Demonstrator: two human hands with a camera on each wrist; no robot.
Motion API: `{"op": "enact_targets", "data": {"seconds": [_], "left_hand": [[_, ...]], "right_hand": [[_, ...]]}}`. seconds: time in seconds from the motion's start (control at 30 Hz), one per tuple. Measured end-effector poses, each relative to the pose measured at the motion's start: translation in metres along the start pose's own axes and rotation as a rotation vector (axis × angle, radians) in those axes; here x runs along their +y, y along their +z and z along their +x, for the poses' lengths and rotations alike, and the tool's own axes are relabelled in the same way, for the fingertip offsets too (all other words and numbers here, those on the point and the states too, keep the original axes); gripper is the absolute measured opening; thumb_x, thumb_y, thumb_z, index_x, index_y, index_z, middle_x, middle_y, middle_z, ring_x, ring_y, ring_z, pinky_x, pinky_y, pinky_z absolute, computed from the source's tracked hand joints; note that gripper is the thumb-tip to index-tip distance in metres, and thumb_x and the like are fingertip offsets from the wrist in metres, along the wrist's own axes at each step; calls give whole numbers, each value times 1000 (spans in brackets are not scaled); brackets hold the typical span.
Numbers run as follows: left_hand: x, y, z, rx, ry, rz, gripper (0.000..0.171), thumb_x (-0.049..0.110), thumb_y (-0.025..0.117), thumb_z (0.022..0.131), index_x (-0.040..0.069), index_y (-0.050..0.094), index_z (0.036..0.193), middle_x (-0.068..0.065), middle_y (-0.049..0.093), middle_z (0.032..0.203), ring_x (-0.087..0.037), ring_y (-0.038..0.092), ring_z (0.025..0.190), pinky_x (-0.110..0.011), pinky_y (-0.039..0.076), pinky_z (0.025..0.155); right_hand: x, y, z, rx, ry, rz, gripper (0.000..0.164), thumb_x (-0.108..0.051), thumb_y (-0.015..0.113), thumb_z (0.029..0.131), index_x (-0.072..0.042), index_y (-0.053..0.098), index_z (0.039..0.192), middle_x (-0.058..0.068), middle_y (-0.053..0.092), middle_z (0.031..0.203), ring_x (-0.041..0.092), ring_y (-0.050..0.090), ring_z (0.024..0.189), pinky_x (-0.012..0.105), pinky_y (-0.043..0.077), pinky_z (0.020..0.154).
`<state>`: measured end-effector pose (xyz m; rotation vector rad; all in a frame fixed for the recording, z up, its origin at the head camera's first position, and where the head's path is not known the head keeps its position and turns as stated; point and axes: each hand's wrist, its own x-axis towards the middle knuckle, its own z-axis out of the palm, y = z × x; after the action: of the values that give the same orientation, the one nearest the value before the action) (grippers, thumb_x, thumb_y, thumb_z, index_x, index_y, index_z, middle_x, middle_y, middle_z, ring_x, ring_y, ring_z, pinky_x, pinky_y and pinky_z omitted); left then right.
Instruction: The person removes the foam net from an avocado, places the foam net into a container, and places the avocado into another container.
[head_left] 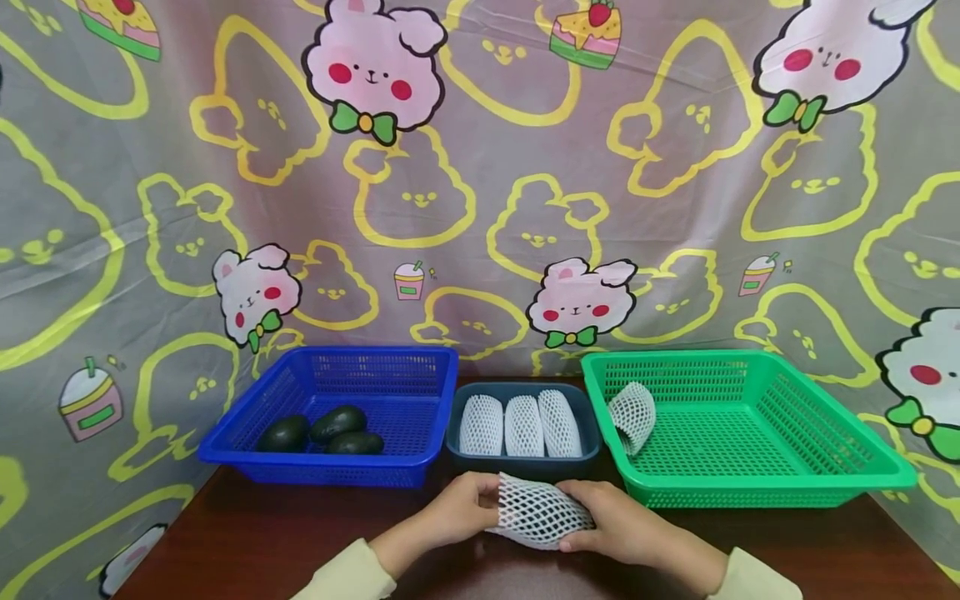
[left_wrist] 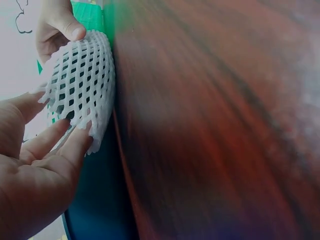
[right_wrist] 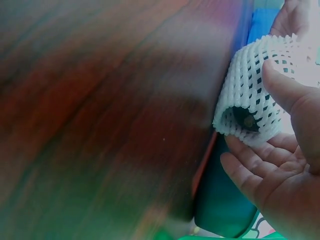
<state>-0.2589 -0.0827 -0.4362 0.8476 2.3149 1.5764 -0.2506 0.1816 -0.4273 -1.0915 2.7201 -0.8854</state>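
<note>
Both hands hold a white foam net sleeve (head_left: 542,515) with a dark avocado inside it, over the table in front of the small bin. My left hand (head_left: 463,507) pinches the sleeve's left rim, thumb on one side and fingertips inside the edge (left_wrist: 70,107). Around the right end curls my right hand (head_left: 621,525), its thumb on top of the mesh and fingers beneath. Through that end the avocado's stem end (right_wrist: 246,120) shows in the right wrist view; the mesh hides most of the rest.
A blue basket (head_left: 322,475) at left holds several dark avocados (head_left: 337,423). In the middle, a dark blue-grey bin (head_left: 525,467) contains 3 foam net sleeves (head_left: 523,427). The green basket (head_left: 765,492) at right has one sleeved piece (head_left: 634,417) inside. Behind hangs a patterned curtain (head_left: 480,275).
</note>
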Motion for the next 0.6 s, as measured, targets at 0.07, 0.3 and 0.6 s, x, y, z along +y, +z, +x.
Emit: {"op": "enact_targets", "data": {"seconds": [0.07, 0.3, 0.6], "left_hand": [[-1, 2, 2, -2, -5, -17, 24, -9, 66, 80, -2, 68, 103, -6, 70, 97, -5, 65, 83, -19, 52, 70], [0, 8, 7, -9, -34, -29, 27, -10, 69, 75, -4, 65, 101, -4, 68, 92, -9, 63, 78, -18, 51, 65], [6, 11, 14, -18, -58, 152, 28, -12, 67, 69, 2, 61, 93, 5, 60, 81, -3, 55, 70, -18, 47, 62]], "right_hand": [[0, 0, 0, 3, -3, -3, 67, -51, 74, 80, -3, 58, 124, 0, 64, 113, 8, 57, 98, 34, 50, 85], [-1, 1, 1, 2, 11, -16, 67, -50, 74, 80, -2, 58, 125, 2, 64, 114, 9, 57, 100, 36, 49, 87], [-1, 1, 0, -15, 31, -2, 68, -48, 76, 79, -2, 58, 125, 3, 64, 116, 10, 57, 102, 36, 49, 89]]}}
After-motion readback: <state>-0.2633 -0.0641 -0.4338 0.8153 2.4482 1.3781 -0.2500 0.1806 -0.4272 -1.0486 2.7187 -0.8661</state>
